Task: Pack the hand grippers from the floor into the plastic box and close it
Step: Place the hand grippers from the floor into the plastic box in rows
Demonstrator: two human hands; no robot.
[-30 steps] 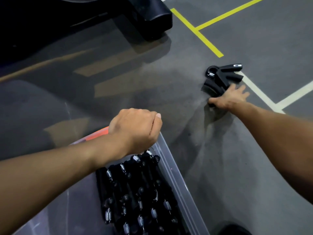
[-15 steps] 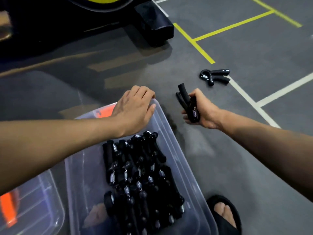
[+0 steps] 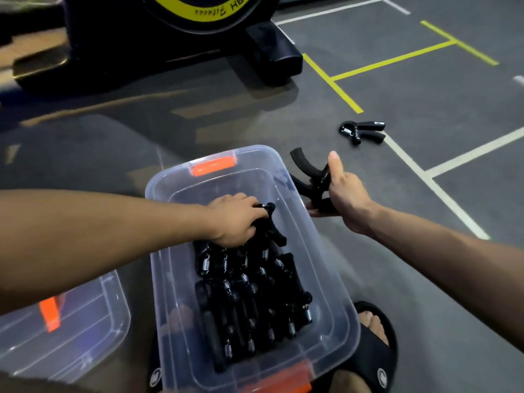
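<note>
A clear plastic box (image 3: 344,316) with orange latches stands on the floor in front of me, holding several black hand grippers (image 3: 249,302) with steel springs. My left hand (image 3: 234,219) is inside the box, closed on a black hand gripper (image 3: 270,225) at the top of the pile. My right hand (image 3: 344,197) holds black hand grippers (image 3: 307,177) just beyond the box's right rim. One more hand gripper (image 3: 363,132) lies on the floor at the far right, beside a white line.
The box's clear lid (image 3: 65,321) with an orange latch lies on the floor at the left. A black exercise machine (image 3: 175,41) with a yellow ring stands behind the box. My sandalled foot (image 3: 374,336) is by the box's near right corner. Yellow and white lines mark the grey floor.
My right hand lifted grippers from the far floor pile and carried them to the box's right rim. My left hand went from the box's far rim down into the pile.
</note>
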